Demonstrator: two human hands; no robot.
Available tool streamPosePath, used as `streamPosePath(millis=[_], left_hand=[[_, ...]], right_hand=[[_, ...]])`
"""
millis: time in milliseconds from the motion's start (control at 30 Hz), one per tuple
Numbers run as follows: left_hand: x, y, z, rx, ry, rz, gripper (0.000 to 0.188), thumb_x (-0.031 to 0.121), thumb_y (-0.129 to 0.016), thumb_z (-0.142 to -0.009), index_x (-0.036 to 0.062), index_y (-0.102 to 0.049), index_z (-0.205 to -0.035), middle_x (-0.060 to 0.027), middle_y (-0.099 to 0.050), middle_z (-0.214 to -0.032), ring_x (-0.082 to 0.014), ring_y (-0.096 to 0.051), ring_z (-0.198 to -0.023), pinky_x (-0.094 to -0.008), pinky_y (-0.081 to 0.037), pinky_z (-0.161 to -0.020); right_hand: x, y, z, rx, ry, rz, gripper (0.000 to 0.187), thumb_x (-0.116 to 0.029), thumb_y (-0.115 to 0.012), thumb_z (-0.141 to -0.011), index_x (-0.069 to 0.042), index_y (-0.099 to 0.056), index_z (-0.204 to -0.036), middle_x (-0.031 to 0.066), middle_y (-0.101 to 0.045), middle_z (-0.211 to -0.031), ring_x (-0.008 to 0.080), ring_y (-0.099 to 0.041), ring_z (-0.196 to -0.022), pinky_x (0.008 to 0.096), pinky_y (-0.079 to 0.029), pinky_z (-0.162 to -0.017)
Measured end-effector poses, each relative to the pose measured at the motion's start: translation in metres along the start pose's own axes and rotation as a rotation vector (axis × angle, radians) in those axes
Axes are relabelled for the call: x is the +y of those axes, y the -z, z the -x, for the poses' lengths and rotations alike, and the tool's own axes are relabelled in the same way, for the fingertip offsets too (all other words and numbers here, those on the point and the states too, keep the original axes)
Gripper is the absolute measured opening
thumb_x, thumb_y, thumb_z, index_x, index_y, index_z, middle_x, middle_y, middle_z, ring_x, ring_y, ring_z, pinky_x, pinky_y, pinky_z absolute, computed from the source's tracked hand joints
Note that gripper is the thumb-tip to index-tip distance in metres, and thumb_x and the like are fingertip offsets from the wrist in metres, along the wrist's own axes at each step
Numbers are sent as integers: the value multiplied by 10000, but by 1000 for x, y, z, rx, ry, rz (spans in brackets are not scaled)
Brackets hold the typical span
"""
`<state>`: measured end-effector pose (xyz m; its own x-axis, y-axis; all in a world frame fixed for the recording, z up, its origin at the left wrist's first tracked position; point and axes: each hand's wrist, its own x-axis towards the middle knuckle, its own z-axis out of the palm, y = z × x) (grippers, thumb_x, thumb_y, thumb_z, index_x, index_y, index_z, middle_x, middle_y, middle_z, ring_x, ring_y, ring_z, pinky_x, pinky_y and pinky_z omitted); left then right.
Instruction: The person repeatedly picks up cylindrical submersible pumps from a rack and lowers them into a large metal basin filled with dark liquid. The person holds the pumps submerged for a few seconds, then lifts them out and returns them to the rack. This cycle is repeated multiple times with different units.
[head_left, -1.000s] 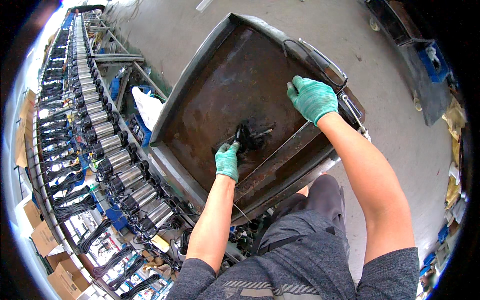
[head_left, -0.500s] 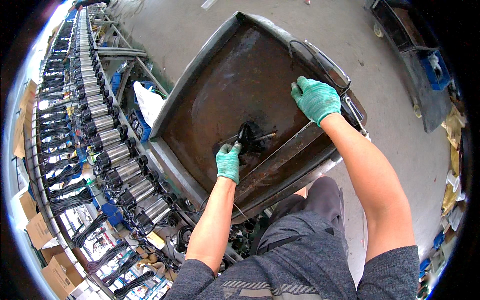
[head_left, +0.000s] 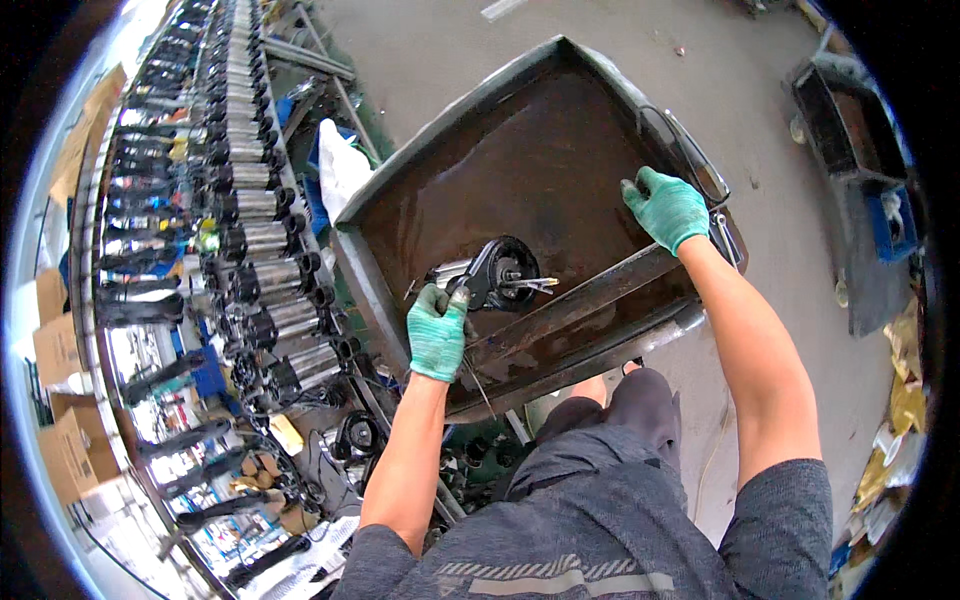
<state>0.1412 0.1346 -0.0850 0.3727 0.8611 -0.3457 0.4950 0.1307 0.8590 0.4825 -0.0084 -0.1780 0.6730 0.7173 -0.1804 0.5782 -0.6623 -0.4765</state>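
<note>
My left hand [head_left: 437, 335], in a green glove, is closed on a motor-like unit with a silver cylinder and a black round end [head_left: 490, 278]. Pale wire ends or a thin shaft stick out of its round face. It is held over a large metal tray [head_left: 450, 125] of dark brown liquid. My right hand [head_left: 670, 208], also gloved, is by the tray's right side, above the end of a metal bar [head_left: 590, 300] that crosses the tray. Its thumb stands apart from the fingers, and nothing shows in it.
On the left, a long rack carries a row of similar silver-and-black units [head_left: 262, 205] with bundled black cables. Cardboard boxes [head_left: 75, 450] stand beyond it. A wrench [head_left: 722, 235] lies at the tray's right edge. A dark cart [head_left: 860, 220] with a blue bin stands far right.
My left hand has raised the motor-like unit out of the dark liquid, so its silver body and round end now show. My right hand stays by the tray's right side.
</note>
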Motion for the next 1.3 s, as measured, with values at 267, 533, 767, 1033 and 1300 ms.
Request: streamPosePath(millis=[267,533,767,1033,1300], left_hand=[[64,56,77,217,-339,-350,372,244,-795,-938,56,-519,-776,24,-450,-690,-99,-404,-654,-287,-384,-581],[83,41,137,251,-288,-347,337,243,-830,-876,30,-583,-792,-9,-459,-655,-135,-416,-635,-325,-395,-578],[62,-2,164,146,-150,-346,343,285,-782,-905,12,-596,-811,-141,-536,-638,-247,-468,-591,-407,-431,-576],[10,-51,162,22,-94,-291,344,313,-784,-887,18,-610,-861,-177,-611,-722,-336,-583,-664,-441,-484,-645],[-7,-54,170,-128,-31,-32,342,310,-796,-884,19,-628,-943,-147,-622,-772,-286,-596,-692,-413,-494,-657]], right_hand=[[-129,64,121,-174,672,-471,395,-359,-706,-940,-92,-682,-1229,178,-722,-1108,381,-724,-952,465,-585,-811],[-134,38,162,-143,786,-318,342,-125,-637,-939,-117,-626,-1281,173,-659,-1030,418,-674,-866,507,-555,-705],[-86,11,175,-238,769,-451,309,-34,-624,-932,-40,-650,-1240,233,-656,-1037,453,-647,-911,507,-525,-749],[-13,-33,175,-333,693,-409,277,-38,-592,-957,-32,-647,-1228,249,-664,-1066,472,-643,-968,498,-530,-803],[-1,-37,180,-354,666,-427,276,-63,-576,-983,-67,-650,-1249,223,-666,-1102,452,-642,-999,481,-533,-851]])
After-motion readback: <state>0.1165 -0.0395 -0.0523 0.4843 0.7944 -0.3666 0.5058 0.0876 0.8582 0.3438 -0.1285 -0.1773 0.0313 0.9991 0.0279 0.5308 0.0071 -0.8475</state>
